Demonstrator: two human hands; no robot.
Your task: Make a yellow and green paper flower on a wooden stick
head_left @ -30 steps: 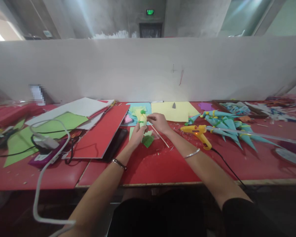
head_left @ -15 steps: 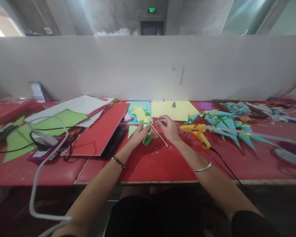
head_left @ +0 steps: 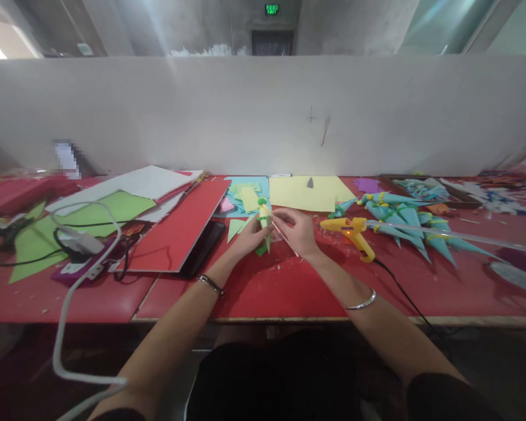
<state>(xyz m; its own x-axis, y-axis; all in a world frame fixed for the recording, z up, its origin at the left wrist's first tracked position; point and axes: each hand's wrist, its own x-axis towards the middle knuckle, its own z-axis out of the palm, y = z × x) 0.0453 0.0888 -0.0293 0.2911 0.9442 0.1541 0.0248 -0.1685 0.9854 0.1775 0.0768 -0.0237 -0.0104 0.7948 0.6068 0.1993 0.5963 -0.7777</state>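
Note:
Between my hands is a small yellow and pale-green paper cone [head_left: 266,223], its point downward, with a green knob on top and a green band around it. My left hand [head_left: 251,238] is closed around its left side. The fingers of my right hand [head_left: 298,231] are bent and pinched against its upper right side; whether a small piece is between them is hidden. A thin pale stick [head_left: 293,248] lies on the red table below my right hand. Beneath the cone a bit of green paper [head_left: 261,250] shows.
To the right lie a yellow hot glue gun [head_left: 350,235] with its cord and several blue paper cones [head_left: 407,219]. Behind are yellow paper [head_left: 307,196] and blue paper scraps [head_left: 234,190]. On the left stand a red board [head_left: 175,234], a purple power strip [head_left: 81,266] and a white cable [head_left: 61,333].
My right hand has moved left, and its fingers now meet the cone. My left hand has turned the cone slightly, so more of its pointed lower end shows. The view has tilted a little.

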